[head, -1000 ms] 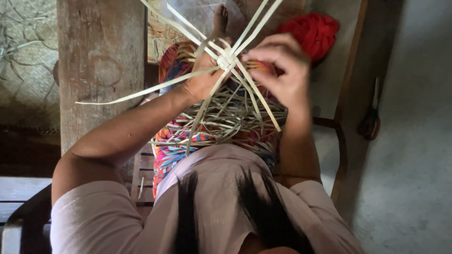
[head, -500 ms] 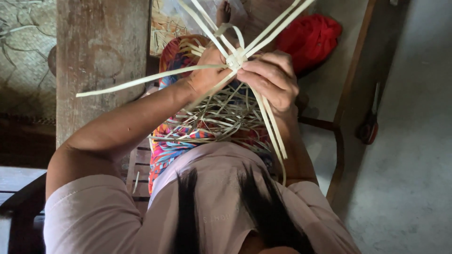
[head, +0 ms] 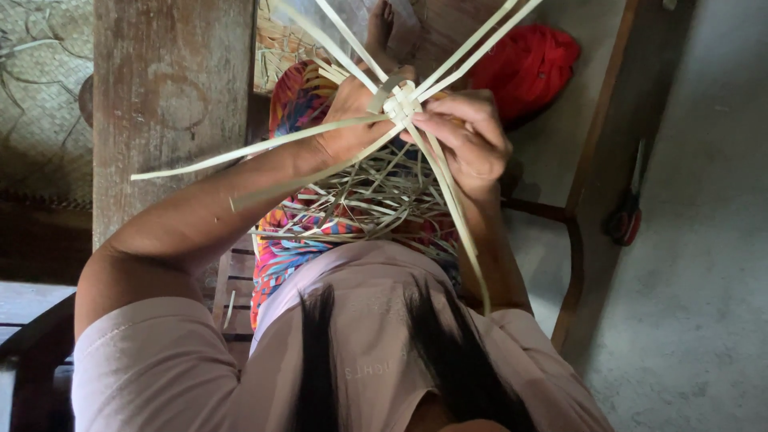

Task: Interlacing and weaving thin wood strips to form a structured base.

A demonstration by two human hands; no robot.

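Weaving's barely begun: both hands, left hand [head: 352, 120] & right hand [head: 468, 140], pinch the small woven knot [head: 398, 104]; long strips [head: 256, 148] fan out unwoven, spare strips [head: 368, 204] on lap.

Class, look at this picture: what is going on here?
A seated person is working pale flat strips with both bare hands. The left hand and right hand pinch a small woven knot where the strips cross, their ends fanning outward. Loose strips lie piled on the patterned cloth over the lap. A red bundle lies nearby.
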